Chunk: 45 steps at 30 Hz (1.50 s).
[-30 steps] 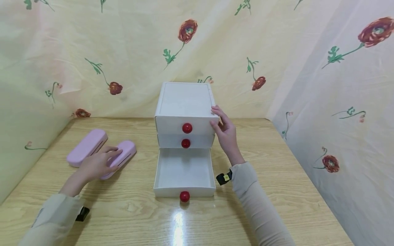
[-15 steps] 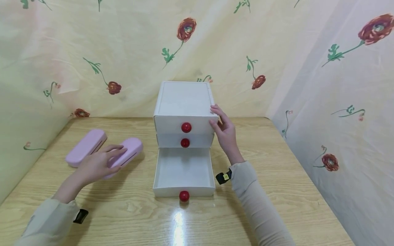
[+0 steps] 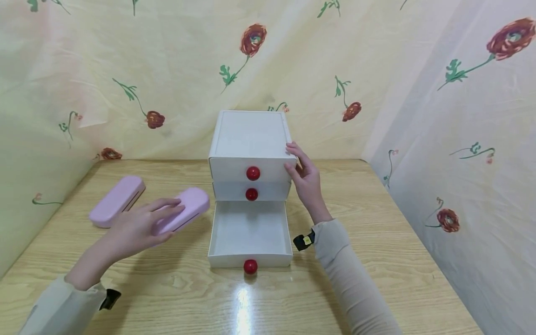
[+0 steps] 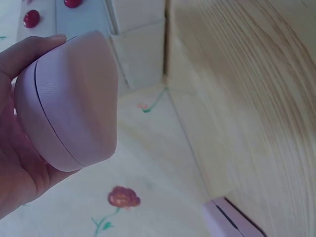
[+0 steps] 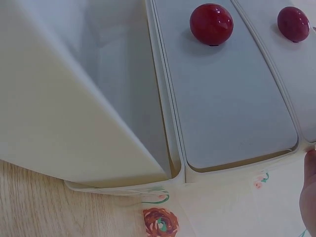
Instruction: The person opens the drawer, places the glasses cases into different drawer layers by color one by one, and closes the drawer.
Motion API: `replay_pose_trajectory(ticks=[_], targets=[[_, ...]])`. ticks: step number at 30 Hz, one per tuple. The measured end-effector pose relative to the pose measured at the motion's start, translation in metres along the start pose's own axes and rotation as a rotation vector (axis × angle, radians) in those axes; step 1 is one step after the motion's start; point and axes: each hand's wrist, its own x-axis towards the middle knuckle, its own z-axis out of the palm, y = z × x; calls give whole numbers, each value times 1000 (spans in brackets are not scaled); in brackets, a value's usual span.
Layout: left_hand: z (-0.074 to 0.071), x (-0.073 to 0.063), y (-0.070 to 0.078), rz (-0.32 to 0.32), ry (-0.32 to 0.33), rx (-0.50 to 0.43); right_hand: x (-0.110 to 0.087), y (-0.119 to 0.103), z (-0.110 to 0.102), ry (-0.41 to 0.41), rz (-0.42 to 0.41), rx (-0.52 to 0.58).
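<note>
A pale purple glasses case (image 3: 193, 204) is lifted off the table in my left hand (image 3: 138, 228), with fingers over its top and thumb along the near side. The left wrist view shows the closed case (image 4: 79, 98) end-on, its seam running round it. To its right stands a white drawer unit (image 3: 251, 135) with red knobs. The bottom drawer (image 3: 251, 228) is pulled out and bare inside; the upper two are closed. My right hand (image 3: 307, 181) holds the unit's upper right front corner, thumb on the front and fingers on the top edge.
A second purple case (image 3: 117, 201) lies on the wooden table (image 3: 368, 279) at the left. Flowered cloth (image 3: 184, 70) hangs behind and at both sides. In the right wrist view, a red knob (image 5: 211, 24) sticks out from the closed middle drawer.
My left hand has raised the glasses case from the table and carried it right, towards the open drawer. The right hand and the drawer unit have stayed in place.
</note>
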Motion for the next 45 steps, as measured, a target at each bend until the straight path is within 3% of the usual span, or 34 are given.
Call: replay_pose_trajectory(ticks=[7,24,35,45], targets=[[-1,6,16,108,49,0,0,0,-1,0,9,4],[9,41,47,254,-16,41,-1,-1,1,9,22,1],[25,65,59,360,-62,24,-1,-3,-1,11,28,13],[37,82,68,354,-158,-31,-1,0,0,10,-10,25]])
